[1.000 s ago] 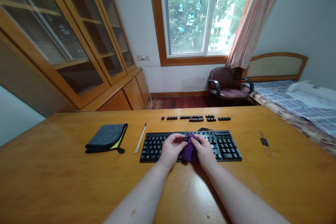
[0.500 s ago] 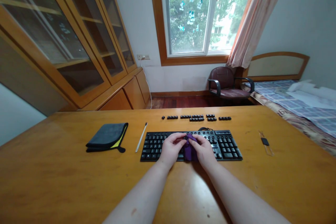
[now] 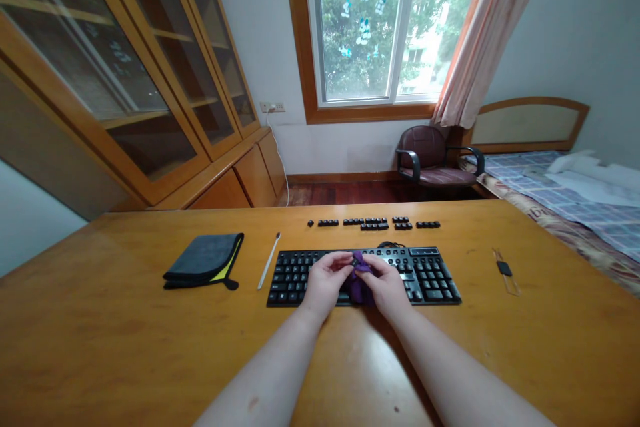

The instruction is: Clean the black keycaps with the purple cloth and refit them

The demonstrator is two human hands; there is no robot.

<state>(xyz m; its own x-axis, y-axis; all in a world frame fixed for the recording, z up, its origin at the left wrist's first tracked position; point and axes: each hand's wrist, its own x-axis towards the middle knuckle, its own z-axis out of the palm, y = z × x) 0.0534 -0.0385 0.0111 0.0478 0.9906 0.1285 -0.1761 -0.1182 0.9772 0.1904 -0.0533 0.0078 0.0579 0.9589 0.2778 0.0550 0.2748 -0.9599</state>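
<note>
A black keyboard (image 3: 435, 287) lies flat on the desk, with some of its keys removed. Over its middle, both hands meet at a crumpled purple cloth (image 3: 360, 290). My left hand (image 3: 324, 283) pinches the cloth's left side between thumb and fingers. From the right, my right hand (image 3: 389, 285) grips the same cloth, its thumb pressed onto the top. Whether a small keycap is wrapped in the cloth is hidden by the fingers. Loose black keycaps (image 3: 376, 226) stand in short rows behind the keyboard.
Left of the keyboard lie a white brush (image 3: 269, 261) like a toothbrush and a folded grey cloth (image 3: 205, 259) with yellow lining. A wire keycap puller (image 3: 505, 269) rests on the right of the wooden desk (image 3: 150, 360). Beyond stands an armchair (image 3: 425, 153).
The purple cloth has shifted and bunched up a little between the fingers, its hanging part now more crumpled. Both hands stay in nearly the same place.
</note>
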